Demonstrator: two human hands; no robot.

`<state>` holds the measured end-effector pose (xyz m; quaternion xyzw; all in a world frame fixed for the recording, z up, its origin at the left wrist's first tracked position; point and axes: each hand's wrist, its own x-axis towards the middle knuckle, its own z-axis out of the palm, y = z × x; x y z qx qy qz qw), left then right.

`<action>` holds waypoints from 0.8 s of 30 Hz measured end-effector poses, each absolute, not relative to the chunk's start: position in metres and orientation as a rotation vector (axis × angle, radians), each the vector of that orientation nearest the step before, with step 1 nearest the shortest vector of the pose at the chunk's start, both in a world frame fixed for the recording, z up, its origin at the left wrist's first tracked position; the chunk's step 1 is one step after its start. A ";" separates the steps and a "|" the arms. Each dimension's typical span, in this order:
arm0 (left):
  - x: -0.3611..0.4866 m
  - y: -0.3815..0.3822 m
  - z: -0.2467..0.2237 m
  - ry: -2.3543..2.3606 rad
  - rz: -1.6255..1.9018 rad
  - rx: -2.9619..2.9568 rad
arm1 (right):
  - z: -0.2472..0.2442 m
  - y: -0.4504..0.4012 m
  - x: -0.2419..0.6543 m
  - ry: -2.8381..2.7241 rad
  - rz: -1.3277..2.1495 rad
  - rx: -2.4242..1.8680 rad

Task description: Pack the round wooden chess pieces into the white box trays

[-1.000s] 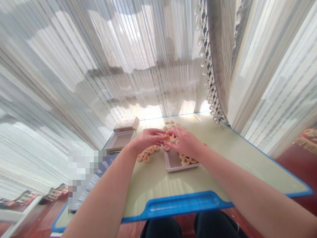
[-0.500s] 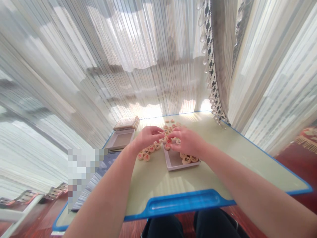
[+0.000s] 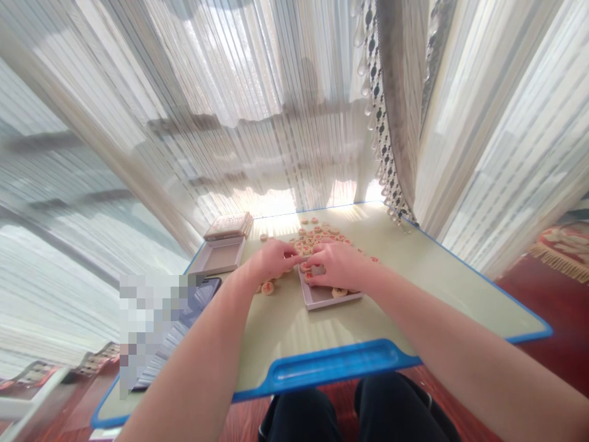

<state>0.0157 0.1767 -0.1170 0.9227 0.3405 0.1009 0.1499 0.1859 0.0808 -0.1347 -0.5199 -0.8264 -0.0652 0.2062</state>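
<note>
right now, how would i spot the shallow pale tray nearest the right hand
On the pale green table with a blue rim, find the right hand. Under it lies the shallow pale tray; unlike the similar tray beside the pale flat stack, it holds round tan pieces.

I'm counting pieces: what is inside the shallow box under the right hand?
The shallow box shows red-marked pieces at its left side and a dark-marked piece near its front edge. The right hand covers much of the rest, so a full count is impossible.

Right grip lower over box
</note>
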 end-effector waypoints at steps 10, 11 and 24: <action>0.015 0.176 -0.115 0.999 0.258 2.615 | -0.137 0.083 0.185 -2.317 -0.149 -1.411; 0.015 0.176 -0.115 1.005 0.258 2.612 | -0.138 0.083 0.185 -2.309 -0.148 -1.406; -0.001 0.201 -0.119 1.521 0.631 2.576 | -0.134 0.084 0.185 -2.252 -0.131 -1.524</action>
